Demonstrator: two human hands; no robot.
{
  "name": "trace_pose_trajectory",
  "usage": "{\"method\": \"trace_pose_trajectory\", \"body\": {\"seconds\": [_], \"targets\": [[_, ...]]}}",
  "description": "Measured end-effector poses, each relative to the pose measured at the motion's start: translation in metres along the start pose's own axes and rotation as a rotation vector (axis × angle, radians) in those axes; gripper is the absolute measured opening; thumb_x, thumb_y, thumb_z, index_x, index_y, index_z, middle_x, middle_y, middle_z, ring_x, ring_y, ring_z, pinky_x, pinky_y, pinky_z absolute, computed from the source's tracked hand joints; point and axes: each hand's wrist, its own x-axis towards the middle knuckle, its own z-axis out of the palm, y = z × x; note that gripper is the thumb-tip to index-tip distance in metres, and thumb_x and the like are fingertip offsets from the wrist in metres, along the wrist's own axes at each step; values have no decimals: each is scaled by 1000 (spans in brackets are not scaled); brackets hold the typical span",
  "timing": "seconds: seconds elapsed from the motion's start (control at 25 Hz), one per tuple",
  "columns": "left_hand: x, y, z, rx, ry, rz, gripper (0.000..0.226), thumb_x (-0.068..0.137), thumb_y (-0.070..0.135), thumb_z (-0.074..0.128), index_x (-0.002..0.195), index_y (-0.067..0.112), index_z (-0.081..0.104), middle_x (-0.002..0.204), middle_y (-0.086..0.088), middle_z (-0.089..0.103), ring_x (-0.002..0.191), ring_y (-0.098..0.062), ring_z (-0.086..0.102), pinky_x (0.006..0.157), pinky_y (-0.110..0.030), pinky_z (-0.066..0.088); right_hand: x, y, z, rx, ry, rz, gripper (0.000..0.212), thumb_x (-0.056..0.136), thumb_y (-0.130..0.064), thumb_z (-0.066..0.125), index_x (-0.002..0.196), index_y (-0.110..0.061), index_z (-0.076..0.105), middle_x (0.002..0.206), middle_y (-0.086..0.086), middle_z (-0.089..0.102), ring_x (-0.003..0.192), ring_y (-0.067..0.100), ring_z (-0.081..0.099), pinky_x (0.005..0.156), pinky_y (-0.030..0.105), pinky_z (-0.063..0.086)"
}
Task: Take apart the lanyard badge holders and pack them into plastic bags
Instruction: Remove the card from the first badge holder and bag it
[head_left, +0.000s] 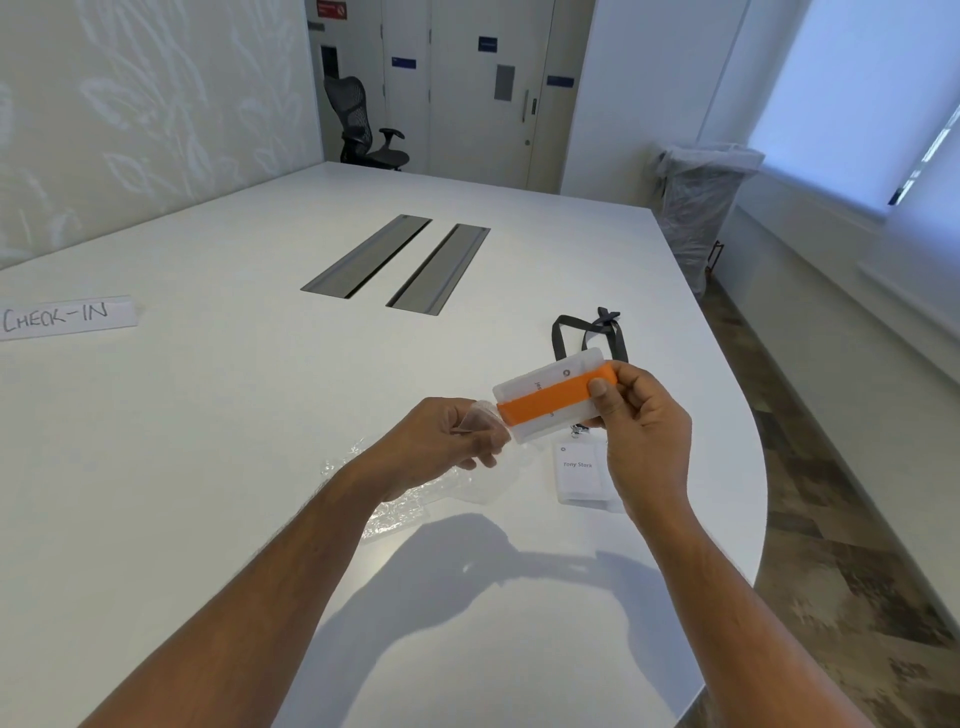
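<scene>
White table (218, 467) fills view. Right hand (641, 426) pinches badge holder (550, 400) with orange band, held above table near right edge. Left hand (447, 441) grips mouth of clear plastic bag (483, 467), touching holder's left end. Second badge (579, 475) lies flat below holder. Black lanyard (587, 332) just beyond.
</scene>
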Motion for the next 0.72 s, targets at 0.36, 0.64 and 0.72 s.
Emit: {"method": "trace_pose_trajectory", "body": {"seconds": [0.36, 0.64, 0.72], "targets": [[-2, 6, 7, -107, -94, -87, 42, 111, 37, 41, 111, 8, 72, 110, -9, 80, 103, -34, 77, 85, -37, 55, 3, -2, -7, -151, -93, -12, 20, 103, -23, 58, 119, -24, 71, 100, -12, 73, 92, 4, 71, 69, 7, 54], [-3, 8, 5, -132, -102, -113, 45, 111, 39, 39, 116, 10, 72, 110, -10, 80, 98, -38, 77, 75, -31, 59, 8, -5, -15, -136, -100, -5, 17, 103, -22, 60, 114, -30, 70, 98, -18, 73, 89, 0, 70, 71, 15, 57], [-2, 9, 8, -107, -123, -105, 49, 110, 41, 38, 117, 6, 72, 110, -9, 80, 97, -34, 78, 77, -31, 59, 6, -6, -12, -144, -128, -10, 17, 102, -22, 61, 111, -34, 69, 97, -21, 72, 90, -3, 70, 73, 13, 57]]}}
